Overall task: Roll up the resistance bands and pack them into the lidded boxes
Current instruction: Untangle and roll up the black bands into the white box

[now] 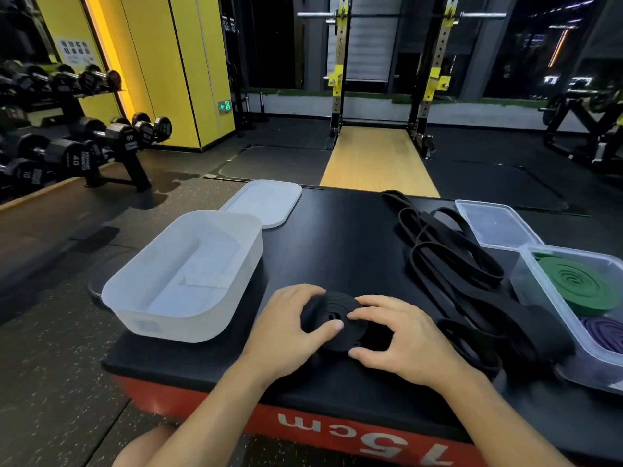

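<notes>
Gym floor with a black-topped plyo box (pixel 354 237), low centre a coiled black band (pixel 333 320) pinched between left hand (pixel 286 328) and right hand (pixel 401 335), fingers curled around it, loose black bands (pixel 451 264) right, open white box (pixel 182 278) left, its lid (pixel 266 202) behind, clear box (pixel 573 298) with green roll (pixel 576 284) and purple roll (pixel 606 333) far right, clear lid (pixel 495 224) above it.

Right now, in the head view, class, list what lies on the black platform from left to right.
Frosted white open box → rolled black band held by both hands → loose black bands → clear box holding green roll.

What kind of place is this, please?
Most likely a gym: a dumbbell rack stands on the left, a squat rack with barbell behind, and a padded plyo box serves as the work surface.
</notes>
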Motion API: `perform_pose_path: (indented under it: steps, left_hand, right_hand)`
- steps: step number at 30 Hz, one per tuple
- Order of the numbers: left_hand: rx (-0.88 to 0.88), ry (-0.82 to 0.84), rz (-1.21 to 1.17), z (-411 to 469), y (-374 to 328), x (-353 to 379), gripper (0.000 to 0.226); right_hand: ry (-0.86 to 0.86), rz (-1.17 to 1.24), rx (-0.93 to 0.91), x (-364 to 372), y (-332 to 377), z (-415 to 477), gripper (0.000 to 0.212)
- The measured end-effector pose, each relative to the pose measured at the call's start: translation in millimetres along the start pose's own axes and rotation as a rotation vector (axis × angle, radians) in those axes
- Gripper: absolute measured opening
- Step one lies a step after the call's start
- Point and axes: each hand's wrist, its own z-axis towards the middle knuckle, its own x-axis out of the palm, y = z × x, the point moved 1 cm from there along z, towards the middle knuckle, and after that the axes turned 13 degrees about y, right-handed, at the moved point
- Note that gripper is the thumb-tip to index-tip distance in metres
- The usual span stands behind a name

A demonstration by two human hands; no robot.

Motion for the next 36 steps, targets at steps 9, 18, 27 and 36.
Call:
perform_pose_path:
  steps: [9,18,27,36]
  left_hand:
    - [0.067,0.192,0.017,0.7,-3.8,-8.3,0.097]
    - [0.038,0.194,0.031,-2.5,-6.4,-7.7,0.078]
    - [0.027,0.220,0.013,-2.7,-7.3,-7.5,0.071]
    - [0.019,0.352,-0.074,-6.0,-0.5,-17.5,0.086]
  right_hand:
    - [0.007,0.011,-0.005,-4.0,1.4,1.1,0.064]
    - [0.210,-0.019,-0.017,-17.4,13.5,4.0,0.071]
    - [0.313,-0.029,-0.018,-24.5,26.8,15.1,0.066]
    - [0.247,0.009,-0.024,-20.7,24.8,14.2,0.061]
